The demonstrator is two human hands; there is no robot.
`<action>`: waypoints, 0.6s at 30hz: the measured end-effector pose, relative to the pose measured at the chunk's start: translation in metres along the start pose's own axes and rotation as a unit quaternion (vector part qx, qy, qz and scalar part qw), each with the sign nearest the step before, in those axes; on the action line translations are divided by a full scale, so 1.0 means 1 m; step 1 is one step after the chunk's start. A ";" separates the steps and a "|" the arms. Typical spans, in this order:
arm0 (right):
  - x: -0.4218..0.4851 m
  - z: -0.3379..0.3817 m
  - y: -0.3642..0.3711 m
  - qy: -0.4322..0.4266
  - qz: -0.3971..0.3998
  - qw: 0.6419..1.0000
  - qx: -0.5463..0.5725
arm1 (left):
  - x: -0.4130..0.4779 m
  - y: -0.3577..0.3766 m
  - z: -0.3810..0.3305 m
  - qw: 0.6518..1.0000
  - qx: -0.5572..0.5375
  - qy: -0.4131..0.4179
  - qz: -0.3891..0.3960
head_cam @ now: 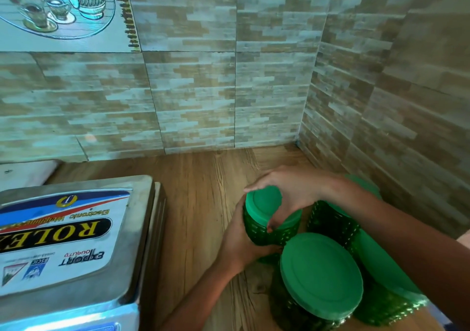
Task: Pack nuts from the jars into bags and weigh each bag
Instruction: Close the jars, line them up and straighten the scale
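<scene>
A jar [286,234] at 5 o'clock on the tabletop [203,203] is gripped round its body by the left hand [239,244], its lid [263,201] clasped by the right hand [292,188]; opening seems in hand, so the lid must next be twisted off

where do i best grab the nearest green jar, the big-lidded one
Grip the nearest jar round its studded body below the lid, coming from its left: bare table lies there, while a neighbour jar crowds its right and the held jar stands behind.
</scene>
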State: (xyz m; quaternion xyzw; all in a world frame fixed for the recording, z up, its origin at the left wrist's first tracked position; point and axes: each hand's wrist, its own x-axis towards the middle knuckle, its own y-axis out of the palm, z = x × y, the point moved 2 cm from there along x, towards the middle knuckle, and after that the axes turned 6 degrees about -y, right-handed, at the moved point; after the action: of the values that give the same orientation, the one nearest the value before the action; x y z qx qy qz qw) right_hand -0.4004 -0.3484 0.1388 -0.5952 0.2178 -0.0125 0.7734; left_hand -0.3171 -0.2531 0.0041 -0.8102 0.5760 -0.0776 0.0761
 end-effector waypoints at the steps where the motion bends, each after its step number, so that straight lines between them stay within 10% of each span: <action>1: 0.000 0.002 0.001 0.029 -0.024 0.999 -0.039 | 0.001 -0.001 0.002 1.000 -0.002 0.000 -0.001; 7: -0.007 0.010 -0.003 0.194 -0.094 0.959 -0.186 | 0.004 -0.001 0.011 1.000 0.007 -0.004 -0.010; 13: -0.006 0.006 0.003 0.071 -0.047 0.995 -0.053 | 0.006 -0.002 0.014 1.000 0.027 -0.003 -0.012; 18: -0.017 0.002 -0.008 0.179 -0.077 0.973 -0.122 | 0.004 -0.002 0.011 1.000 0.020 0.004 -0.018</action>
State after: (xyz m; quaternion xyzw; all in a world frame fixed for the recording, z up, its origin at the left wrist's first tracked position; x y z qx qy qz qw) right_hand -0.4131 -0.3439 0.1522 -0.6879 0.3057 -0.1519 0.6405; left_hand -0.3111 -0.2559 -0.0063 -0.8185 0.5600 -0.0934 0.0883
